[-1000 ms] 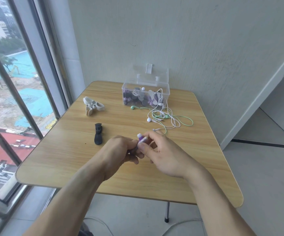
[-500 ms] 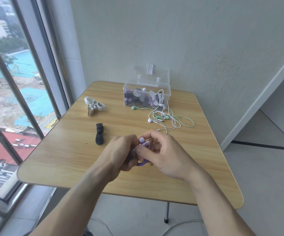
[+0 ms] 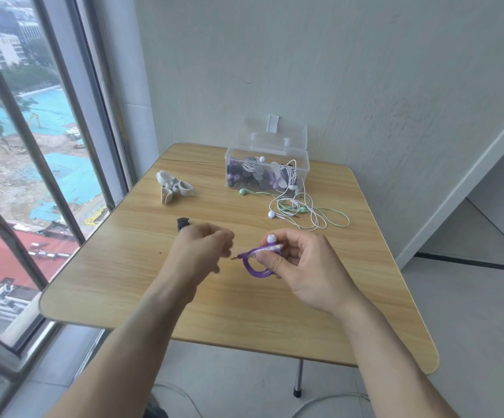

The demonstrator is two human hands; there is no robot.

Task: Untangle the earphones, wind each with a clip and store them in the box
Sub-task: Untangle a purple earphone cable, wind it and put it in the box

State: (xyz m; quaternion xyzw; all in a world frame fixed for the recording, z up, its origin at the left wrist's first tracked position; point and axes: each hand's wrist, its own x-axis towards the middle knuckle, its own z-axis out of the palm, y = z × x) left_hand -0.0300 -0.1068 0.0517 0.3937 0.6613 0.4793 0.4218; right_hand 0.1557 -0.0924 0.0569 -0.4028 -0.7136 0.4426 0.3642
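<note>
Clearly the purple earphone (image 3: 258, 257), wound into a small bundle, sits pinched in the right hand (image 3: 299, 267) above the table's (image 3: 274, 321) middle, probably so the coil keeps its shape while the plug end is tucked. Just beside it, the left hand (image 3: 201, 251) is curled, though whether it holds anything I cannot tell. White and green earphones (image 3: 302, 211) lie tangled before the clear box (image 3: 267, 170) at the far edge, with spare clips (image 3: 173, 188) towards the far-left corner.

One table (image 3: 130, 276), one clear box (image 3: 267, 173), one black clip (image 3: 182, 223), two hands (image 3: 201, 254) (image 3: 302, 267)
</note>
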